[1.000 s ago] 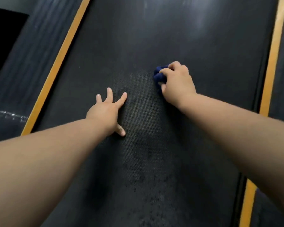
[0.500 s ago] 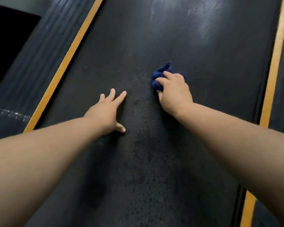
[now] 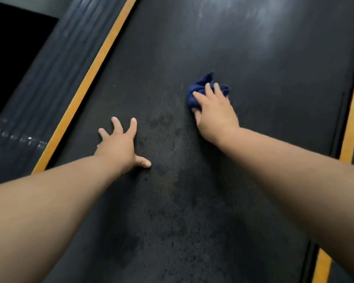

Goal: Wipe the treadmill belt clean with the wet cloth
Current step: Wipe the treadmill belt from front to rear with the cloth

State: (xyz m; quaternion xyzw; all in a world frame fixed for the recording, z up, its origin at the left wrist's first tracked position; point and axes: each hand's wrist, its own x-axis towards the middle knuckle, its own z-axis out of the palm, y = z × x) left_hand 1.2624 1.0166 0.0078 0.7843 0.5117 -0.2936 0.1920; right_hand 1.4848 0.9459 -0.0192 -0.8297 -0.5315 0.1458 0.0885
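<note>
Head view: cloth (image 3: 200, 90) bunched on belt (image 3: 264, 99) under right hand (image 3: 215, 115), fingers (image 3: 207, 88) curled over it; left hand (image 3: 119, 144) flat, fingers spread. Damp blotches (image 3: 164, 123) near, dull streaks (image 3: 260, 13) beyond: seemingly midway, far stretch unwiped.

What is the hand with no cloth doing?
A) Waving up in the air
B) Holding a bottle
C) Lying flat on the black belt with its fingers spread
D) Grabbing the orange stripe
C: the left hand rests flat on the treadmill belt with its fingers spread and holds nothing, while the right hand holds the blue cloth.
</note>
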